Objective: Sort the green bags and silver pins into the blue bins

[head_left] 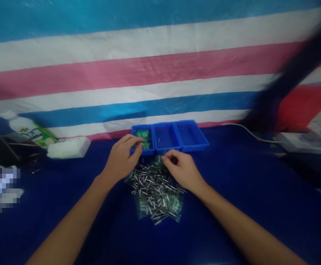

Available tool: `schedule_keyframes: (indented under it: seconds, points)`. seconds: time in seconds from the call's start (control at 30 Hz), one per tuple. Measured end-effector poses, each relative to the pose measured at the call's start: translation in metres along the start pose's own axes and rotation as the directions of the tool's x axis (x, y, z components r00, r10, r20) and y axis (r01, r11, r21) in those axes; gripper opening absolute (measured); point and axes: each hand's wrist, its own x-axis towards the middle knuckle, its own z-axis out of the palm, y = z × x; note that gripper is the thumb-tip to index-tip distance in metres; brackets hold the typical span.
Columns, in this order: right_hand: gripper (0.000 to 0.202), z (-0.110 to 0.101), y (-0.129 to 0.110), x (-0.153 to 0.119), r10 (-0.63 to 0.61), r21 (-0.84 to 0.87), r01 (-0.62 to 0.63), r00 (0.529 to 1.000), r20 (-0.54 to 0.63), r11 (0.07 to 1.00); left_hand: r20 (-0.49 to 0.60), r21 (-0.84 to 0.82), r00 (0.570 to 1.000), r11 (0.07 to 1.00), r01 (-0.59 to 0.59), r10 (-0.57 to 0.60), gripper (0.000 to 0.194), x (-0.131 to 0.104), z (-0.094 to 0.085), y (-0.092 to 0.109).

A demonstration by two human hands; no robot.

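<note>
One green packet: pinching at its right edge with right hand, before middle tray; holding left hand, grip slightly parted, at left tray.

the one view looks from the person's head, forward and down; it is quite near to the blue table, and the striped sheet behind this table fills the upper half.

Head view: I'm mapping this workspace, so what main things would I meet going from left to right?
White-and-green bottle, white packet, left hand, left blue bin, middle blue bin, right blue bin, white cable, red object.
</note>
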Motion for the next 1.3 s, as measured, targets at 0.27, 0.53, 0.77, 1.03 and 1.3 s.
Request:
schedule_keyframes:
  seconds: [0.27, 0.53, 0.77, 1.03, 1.3]
  points:
    - [0.017, -0.01, -0.005, -0.004, -0.086, 0.294, 0.092, 0.996, -0.036, 0.951, 0.014, -0.236, 0.988, 0.96, 0.152, -0.153, 0.03, -0.027, 0.015, 0.014]
    - [0.016, -0.012, -0.011, -0.01, -0.094, 0.434, 0.048, 0.992, 0.084, 0.899, 0.428, -0.64, 0.888, 0.637, 0.43, -0.169, 0.031, -0.037, 0.015, 0.005]
    - [0.026, -0.007, -0.012, -0.009, -0.067, 0.426, -0.01, 0.984, 0.166, 0.905, 0.41, -0.805, 0.869, 0.338, 0.487, -0.276, 0.023, -0.04, 0.025, 0.014]
    - [0.015, -0.005, -0.011, -0.01, -0.055, 0.333, 0.003, 0.988, 0.144, 0.943, 0.358, -0.74, 0.887, 0.491, 0.459, -0.29, 0.02, -0.038, 0.023, 0.02]
    - [0.021, -0.007, -0.008, -0.01, -0.072, 0.346, -0.027, 0.96, 0.27, 0.938, 0.394, -0.71, 0.897, 0.552, 0.436, -0.201, 0.018, -0.042, 0.022, 0.017]
